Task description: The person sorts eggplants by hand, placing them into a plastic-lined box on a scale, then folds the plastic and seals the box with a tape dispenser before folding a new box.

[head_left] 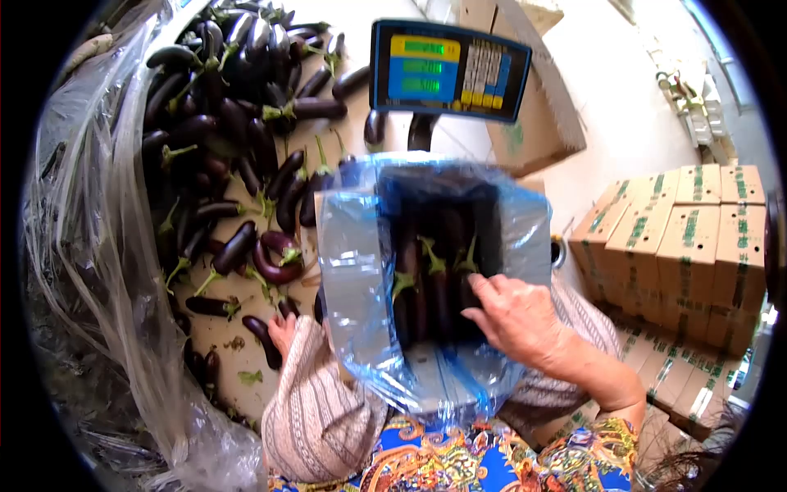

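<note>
My right hand (525, 321) reaches into a carton lined with blue plastic (354, 271). Its thumb and fingers close round a dark eggplant (468, 293) at the right side of the carton. Beside that one lie several more eggplants (438, 299), green stems towards the far side. Left of the carton, my left hand (282, 331) is low among loose eggplants, its fingertips at the end of a small eggplant (287, 307). Another eggplant (262, 341) lies just left of these fingers. A sleeve covers the left wrist.
A large heap of eggplants (238, 49) spreads at the far left, bordered by clear plastic sheeting (123, 246). A scale display (449, 70) stands behind the carton. Beyond it is an open cardboard box (541, 123). Stacked printed cartons (668, 254) stand at the right.
</note>
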`<state>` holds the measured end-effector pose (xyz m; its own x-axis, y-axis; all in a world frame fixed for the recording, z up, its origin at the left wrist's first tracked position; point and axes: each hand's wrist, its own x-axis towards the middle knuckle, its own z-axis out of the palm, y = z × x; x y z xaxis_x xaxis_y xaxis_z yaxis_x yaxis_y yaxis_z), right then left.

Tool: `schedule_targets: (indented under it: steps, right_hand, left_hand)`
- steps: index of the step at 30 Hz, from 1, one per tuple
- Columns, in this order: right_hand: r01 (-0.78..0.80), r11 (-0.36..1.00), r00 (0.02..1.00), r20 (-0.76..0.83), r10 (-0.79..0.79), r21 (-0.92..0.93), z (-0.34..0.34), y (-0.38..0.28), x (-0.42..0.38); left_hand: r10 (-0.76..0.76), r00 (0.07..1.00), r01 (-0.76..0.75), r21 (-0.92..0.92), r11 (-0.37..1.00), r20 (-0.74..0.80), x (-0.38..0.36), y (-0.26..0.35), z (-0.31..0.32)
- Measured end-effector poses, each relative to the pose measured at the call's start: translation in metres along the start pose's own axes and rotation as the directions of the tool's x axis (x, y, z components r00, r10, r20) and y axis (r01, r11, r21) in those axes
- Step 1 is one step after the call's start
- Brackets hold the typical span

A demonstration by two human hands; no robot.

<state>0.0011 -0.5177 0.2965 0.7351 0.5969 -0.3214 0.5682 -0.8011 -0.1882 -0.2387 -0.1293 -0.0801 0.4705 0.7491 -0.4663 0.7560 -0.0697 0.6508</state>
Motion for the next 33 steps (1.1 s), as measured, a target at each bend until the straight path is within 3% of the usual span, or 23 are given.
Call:
schedule_targets:
  steps: [4, 6, 9, 11, 12, 13, 14, 15, 17, 18, 19, 20, 24, 27, 30, 33]
  right_hand:
    - [-0.043, 0.998, 0.998, 0.048, 0.041, 0.048, 0.003, 0.015, -0.020]
    - [-0.045, 0.998, 0.997, 0.070, 0.043, 0.035, 0.011, 0.020, -0.018]
    - [-0.013, 1.000, 0.998, 0.067, 0.011, 0.024, 0.018, 0.022, -0.005]
    - [-0.001, 1.000, 0.999, 0.046, 0.001, -0.009, 0.019, 0.019, -0.006]
    - [0.001, 0.999, 0.999, 0.036, 0.000, -0.038, 0.015, 0.018, -0.009]
    - [0.006, 0.998, 1.000, 0.027, -0.005, -0.068, 0.010, 0.017, -0.011]
    - [0.031, 0.999, 0.996, 0.084, -0.027, -0.045, 0.003, 0.017, -0.018]
    - [0.072, 0.997, 0.982, 0.173, -0.077, 0.037, -0.005, 0.013, -0.027]
    - [0.266, 0.923, 0.931, 0.172, -0.321, 0.280, -0.008, 0.012, -0.049]
    - [0.283, 0.862, 0.880, 0.243, -0.408, 0.421, -0.007, 0.011, -0.057]
    - [0.279, 0.782, 0.814, 0.295, -0.500, 0.557, -0.005, 0.008, -0.064]
    - [0.353, 0.757, 0.830, 0.190, -0.525, 0.549, -0.001, 0.006, -0.072]
    - [0.349, 0.784, 0.861, 0.154, -0.485, 0.514, -0.002, 0.003, -0.078]
    - [0.364, 0.782, 0.886, 0.070, -0.458, 0.506, 0.018, -0.002, -0.081]
    - [0.450, 0.746, 0.872, -0.062, -0.485, 0.491, 0.028, -0.004, -0.081]
    - [0.501, 0.740, 0.856, -0.133, -0.499, 0.449, 0.031, -0.005, -0.086]
  left_hand:
    - [0.230, 0.970, -0.217, -0.137, 0.967, 0.085, -0.016, 0.119, -0.037]
    - [0.280, 0.936, -0.211, -0.298, 0.931, 0.215, -0.037, 0.200, -0.050]
    - [0.464, 0.814, -0.373, -0.296, 0.879, 0.350, -0.076, 0.299, -0.059]
    - [0.597, 0.651, -0.473, -0.364, 0.802, 0.469, -0.106, 0.349, -0.057]
    - [0.646, 0.547, -0.596, -0.294, 0.747, 0.533, -0.119, 0.369, -0.055]
    - [0.679, 0.414, -0.729, -0.226, 0.646, 0.606, -0.133, 0.391, -0.049]
    - [0.732, 0.255, -0.783, -0.309, 0.540, 0.632, -0.143, 0.402, -0.035]
    - [0.653, 0.220, -0.743, -0.310, 0.593, 0.725, -0.152, 0.408, -0.019]
    - [0.572, 0.136, -0.737, -0.303, 0.604, 0.809, -0.168, 0.411, 0.022]
    - [0.522, 0.108, -0.765, -0.264, 0.587, 0.846, -0.171, 0.405, 0.046]
    - [0.445, 0.146, -0.758, -0.189, 0.624, 0.883, -0.176, 0.400, 0.067]
    - [0.413, 0.176, -0.799, -0.115, 0.590, 0.894, -0.177, 0.386, 0.091]
    - [0.384, 0.402, -0.837, 0.164, 0.522, 0.831, -0.211, 0.380, 0.127]
    - [0.302, 0.437, -0.816, 0.232, 0.529, 0.847, -0.217, 0.381, 0.138]
    - [0.413, 0.437, -0.810, 0.151, 0.566, 0.799, -0.226, 0.376, 0.128]
    - [0.387, 0.364, -0.738, 0.008, 0.675, 0.847, -0.225, 0.374, 0.123]
